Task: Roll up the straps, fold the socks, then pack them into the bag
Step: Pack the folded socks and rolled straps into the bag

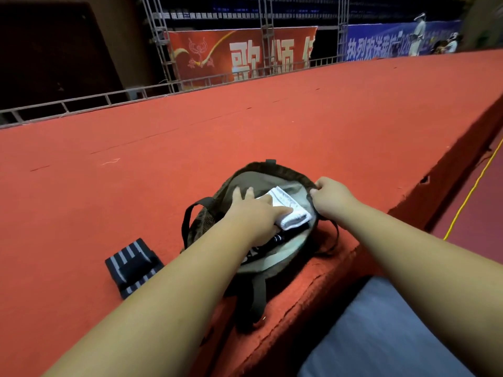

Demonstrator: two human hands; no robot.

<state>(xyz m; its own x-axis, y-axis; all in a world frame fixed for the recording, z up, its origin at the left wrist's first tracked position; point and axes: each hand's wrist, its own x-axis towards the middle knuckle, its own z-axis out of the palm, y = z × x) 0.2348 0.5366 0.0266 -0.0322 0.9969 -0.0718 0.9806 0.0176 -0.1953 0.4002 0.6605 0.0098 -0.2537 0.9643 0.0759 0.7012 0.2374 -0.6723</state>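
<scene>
An open dark olive bag [246,176] with a pale lining lies on the red carpeted platform near its front edge. My left hand [254,209] is inside the opening and holds a folded white sock [290,206], thumb on top of it. Under the sock a dark rolled item with white marks [277,238] lies in the bag. My right hand [330,197] grips the bag's right rim and holds the opening wide. A rolled black strap with grey stripes [133,266] lies on the carpet to the left of the bag, apart from both hands.
The red platform [245,126] stretches far ahead and to the left. Its front edge drops off just right of the bag, with my lap in grey-blue cloth [381,330] below. Metal trusses [158,36] and banners stand beyond the far edge.
</scene>
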